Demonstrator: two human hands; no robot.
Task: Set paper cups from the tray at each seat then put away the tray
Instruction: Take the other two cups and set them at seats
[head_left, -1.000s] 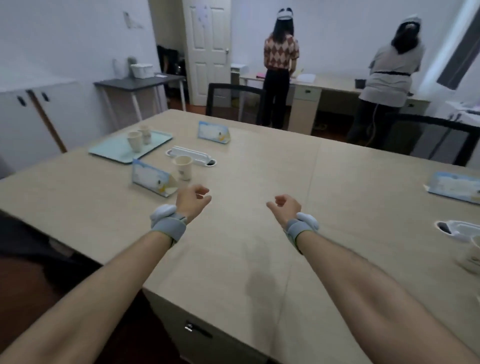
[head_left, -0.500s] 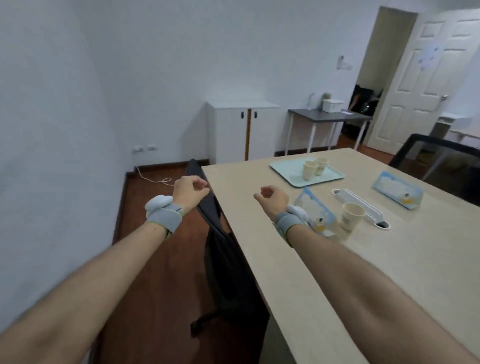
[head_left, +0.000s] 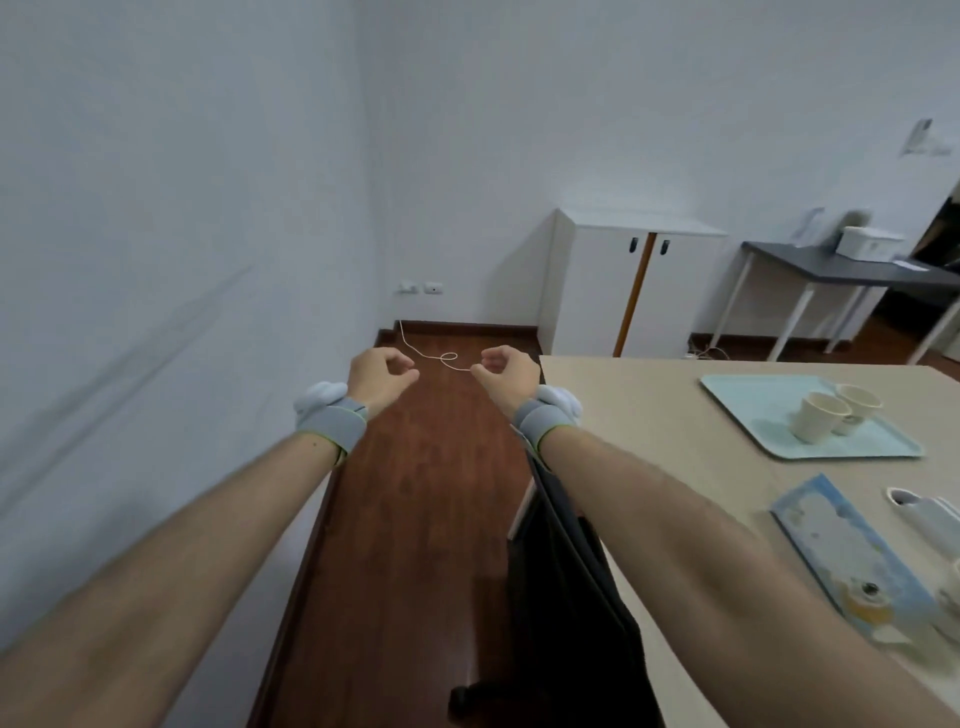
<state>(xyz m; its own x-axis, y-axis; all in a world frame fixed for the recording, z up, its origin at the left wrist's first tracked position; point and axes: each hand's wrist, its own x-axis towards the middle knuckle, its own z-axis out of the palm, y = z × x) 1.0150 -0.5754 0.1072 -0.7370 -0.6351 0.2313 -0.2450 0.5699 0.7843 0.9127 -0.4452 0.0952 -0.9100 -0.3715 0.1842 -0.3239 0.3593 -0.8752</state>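
A light blue tray (head_left: 769, 395) lies on the beige table (head_left: 649, 441) at the right, holding two paper cups (head_left: 818, 418) side by side. A third paper cup (head_left: 951, 597) is cut off by the right edge, beside a blue name card (head_left: 841, 551). My left hand (head_left: 379, 376) hovers over the wooden floor with fingers loosely curled and nothing in it. My right hand (head_left: 506, 376) is held the same way near the table's left corner, well left of the tray.
A black chair (head_left: 571, 597) stands tucked against the table's left side, under my right forearm. A white wall runs close on the left. A white cabinet (head_left: 634, 291) and a dark side table (head_left: 831, 270) stand at the back. A white cord (head_left: 431, 353) lies on the floor.
My view has swung left, from the middle of the table to the aisle beside it. Both hands stay empty and loosely curled; the tray with its cups now sits at the right.
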